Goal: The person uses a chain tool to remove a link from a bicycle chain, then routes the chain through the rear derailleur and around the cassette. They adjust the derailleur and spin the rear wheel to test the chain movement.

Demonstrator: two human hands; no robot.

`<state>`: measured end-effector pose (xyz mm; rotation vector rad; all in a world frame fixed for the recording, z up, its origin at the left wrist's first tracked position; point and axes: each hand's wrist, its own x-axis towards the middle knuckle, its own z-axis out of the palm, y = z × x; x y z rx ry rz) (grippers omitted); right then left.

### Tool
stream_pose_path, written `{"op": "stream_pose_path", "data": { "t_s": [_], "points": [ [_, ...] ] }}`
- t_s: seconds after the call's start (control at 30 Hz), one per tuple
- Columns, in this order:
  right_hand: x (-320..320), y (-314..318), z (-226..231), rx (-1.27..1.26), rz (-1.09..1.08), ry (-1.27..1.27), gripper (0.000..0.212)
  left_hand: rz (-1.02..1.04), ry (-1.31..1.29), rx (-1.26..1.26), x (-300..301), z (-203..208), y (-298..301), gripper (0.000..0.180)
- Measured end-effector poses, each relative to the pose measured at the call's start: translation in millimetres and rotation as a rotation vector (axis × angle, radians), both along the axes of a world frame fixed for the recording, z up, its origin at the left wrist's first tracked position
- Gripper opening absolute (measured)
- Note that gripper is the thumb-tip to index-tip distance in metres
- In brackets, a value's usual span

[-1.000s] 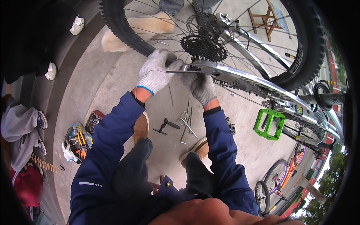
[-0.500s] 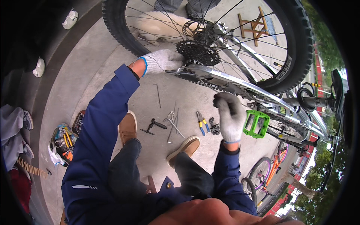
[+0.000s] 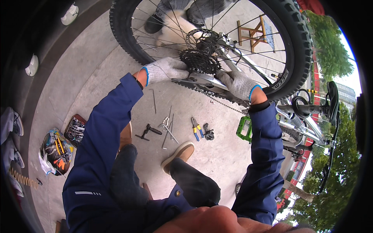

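Both my hands wear pale knitted gloves with blue cuffs, at the rear end of a mountain bike held wheel-up. My left hand (image 3: 165, 70) is closed at the left end of the silver bicycle frame (image 3: 208, 80), beside the black cassette (image 3: 200, 61); its fingertips are hidden, so what they grip is unclear. A thin cable runs by its wrist. On the cassette's other side, my right hand (image 3: 237, 83) closes on the frame, fingertips close to the sprockets. Above both hands stands the rear wheel (image 3: 299, 50) with its knobbly tyre. The chain (image 3: 227, 105) hangs slack below the frame.
On the concrete lie pliers (image 3: 197, 128), a black T-handled tool (image 3: 148, 131), several hex keys (image 3: 154, 101) and a small black part (image 3: 209, 132). A tool bag (image 3: 58, 151) and a toolbox (image 3: 75, 130) stand left. A pale furry animal (image 3: 175, 29) and someone's legs show behind the wheel.
My right hand has moved up and left from near the green pedal onto the frame beside the cassette. My left hand stays at the frame's end. The view has shifted slightly.
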<state>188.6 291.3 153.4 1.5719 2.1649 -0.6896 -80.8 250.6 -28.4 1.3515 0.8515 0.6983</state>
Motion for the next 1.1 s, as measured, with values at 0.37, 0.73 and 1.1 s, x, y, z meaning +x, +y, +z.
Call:
{"op": "stream_pose_path", "data": {
  "t_s": [0.37,0.73,1.1],
  "points": [
    [-23.3,-4.2,36.7,-0.130,0.010,0.101,0.044,0.155,-0.036,-0.083,3.1,5.6,-11.6,0.049],
    [-39.5,-30.3,9.4,0.158,0.006,0.605,0.032,0.562,0.125,0.532,16.7,40.8,-32.7,0.032],
    [-51.1,-33.4,1.5,0.541,0.267,0.245,0.029,0.622,0.229,0.465,26.7,23.2,-29.9,0.026]
  ]
}}
